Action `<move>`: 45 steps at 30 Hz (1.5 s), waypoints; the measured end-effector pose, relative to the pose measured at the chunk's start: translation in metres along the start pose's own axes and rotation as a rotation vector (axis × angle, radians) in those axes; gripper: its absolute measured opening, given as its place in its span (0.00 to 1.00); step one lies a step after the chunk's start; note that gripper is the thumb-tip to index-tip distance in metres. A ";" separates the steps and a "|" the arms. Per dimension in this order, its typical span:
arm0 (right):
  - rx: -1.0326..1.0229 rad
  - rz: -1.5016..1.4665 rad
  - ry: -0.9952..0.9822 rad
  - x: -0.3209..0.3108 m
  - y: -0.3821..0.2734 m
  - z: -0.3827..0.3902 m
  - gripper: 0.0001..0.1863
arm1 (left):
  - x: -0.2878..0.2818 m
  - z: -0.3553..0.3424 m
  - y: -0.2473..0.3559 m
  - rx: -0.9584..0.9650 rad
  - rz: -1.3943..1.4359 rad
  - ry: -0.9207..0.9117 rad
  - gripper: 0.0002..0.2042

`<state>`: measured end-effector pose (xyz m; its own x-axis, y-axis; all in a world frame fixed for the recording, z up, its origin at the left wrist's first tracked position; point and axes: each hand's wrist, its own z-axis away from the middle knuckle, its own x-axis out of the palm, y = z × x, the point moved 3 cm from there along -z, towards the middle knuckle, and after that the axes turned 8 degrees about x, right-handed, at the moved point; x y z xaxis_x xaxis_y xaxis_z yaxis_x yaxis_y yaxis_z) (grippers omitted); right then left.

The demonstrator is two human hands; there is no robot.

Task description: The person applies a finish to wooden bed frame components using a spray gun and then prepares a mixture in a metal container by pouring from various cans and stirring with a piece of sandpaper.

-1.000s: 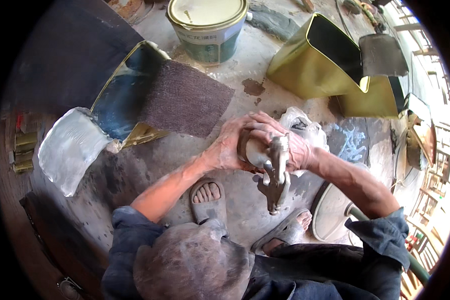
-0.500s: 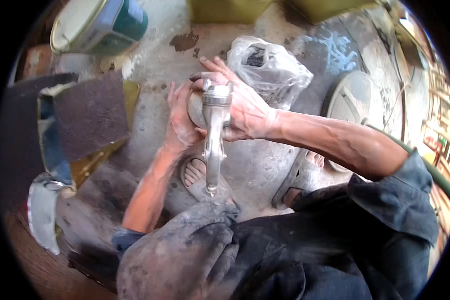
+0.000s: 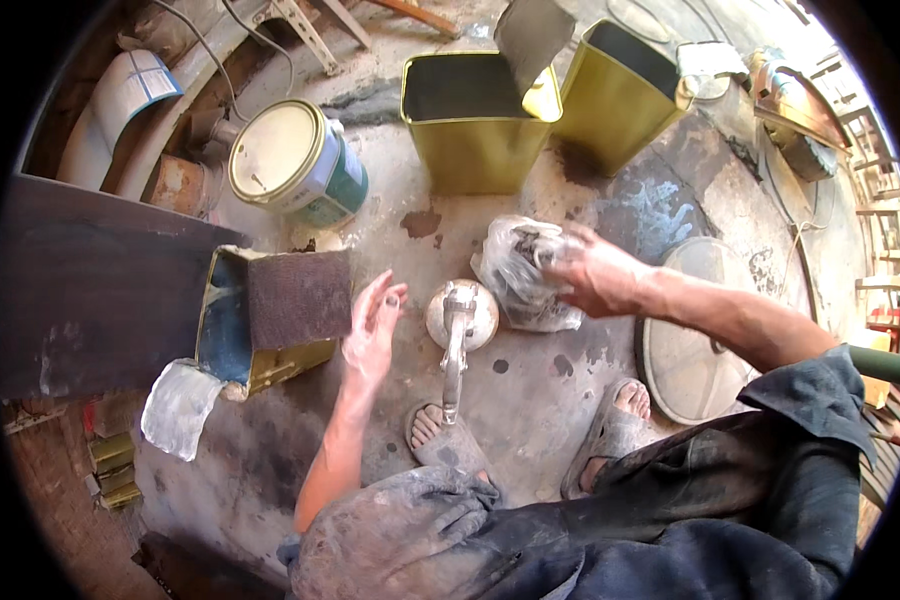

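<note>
A silver metal tool that looks like a spray gun (image 3: 455, 365), with a round, stained cup (image 3: 478, 320) under it, stands on the floor in front of my feet. My left hand (image 3: 368, 345) is open just to its left, fingers raised and apart, holding nothing. To the right of the cup sits a clear plastic bag (image 3: 515, 290) with dark contents showing at its mouth. My right hand (image 3: 610, 280) is at the bag's right side, fingers bent over its opening. Motion blurs those fingertips, so their grip on the bag is unclear.
A square tin (image 3: 280, 360) with brown sandpaper-like sheet (image 3: 300, 298) over it stands left. Behind are a lidded paint bucket (image 3: 342, 190) and two gold tins (image 3: 480, 160), (image 3: 610, 120). A round lid-like disc (image 3: 685, 365) lies right. A pale curved piece (image 3: 180, 410) lies lower left.
Both hands have let go of the silver tool, which now stands on the floor. My right hand moved right to the plastic bag; my left hand drew off leftward and opened. The view has shifted.
</note>
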<state>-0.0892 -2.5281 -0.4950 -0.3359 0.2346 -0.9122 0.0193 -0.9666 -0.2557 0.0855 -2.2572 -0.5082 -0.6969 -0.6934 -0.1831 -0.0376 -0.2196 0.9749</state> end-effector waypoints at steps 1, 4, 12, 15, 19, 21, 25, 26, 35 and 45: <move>-0.024 0.013 -0.239 0.016 0.002 0.005 0.19 | 0.008 -0.018 0.014 -0.058 0.074 -0.018 0.26; 0.038 -0.112 -0.350 0.005 -0.019 0.026 0.15 | 0.038 -0.061 0.032 0.001 -0.041 -0.225 0.25; -0.180 -0.089 -0.108 0.004 -0.076 0.025 0.16 | 0.124 -0.116 -0.005 0.094 -0.440 -0.621 0.45; -0.239 -0.111 -0.073 -0.001 -0.088 0.025 0.13 | 0.130 -0.121 -0.010 0.199 -0.478 -0.758 0.28; -0.075 -0.186 -0.136 -0.020 -0.087 0.030 0.13 | 0.115 -0.130 -0.011 0.242 -0.173 -0.643 0.16; -0.034 -0.147 -0.230 -0.019 -0.085 0.030 0.15 | 0.115 -0.123 0.029 0.364 -0.199 -0.570 0.16; -0.166 -0.111 -0.229 -0.017 -0.108 0.013 0.18 | 0.141 -0.113 0.022 0.393 -0.008 -1.150 0.24; -0.179 -0.095 -0.226 -0.017 -0.111 0.013 0.18 | 0.150 -0.109 0.017 0.275 -0.037 -1.235 0.30; -0.211 0.074 -0.176 -0.025 -0.114 0.014 0.17 | 0.162 -0.107 -0.005 0.377 -0.457 -1.370 0.22; -0.276 0.035 -0.086 -0.034 -0.112 0.019 0.12 | 0.149 -0.118 -0.010 0.484 -0.405 -1.056 0.16</move>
<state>-0.0975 -2.4296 -0.4294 -0.4084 0.1807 -0.8947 0.2835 -0.9066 -0.3125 0.0668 -2.4396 -0.5603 -0.8024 0.3105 -0.5097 -0.4906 0.1432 0.8595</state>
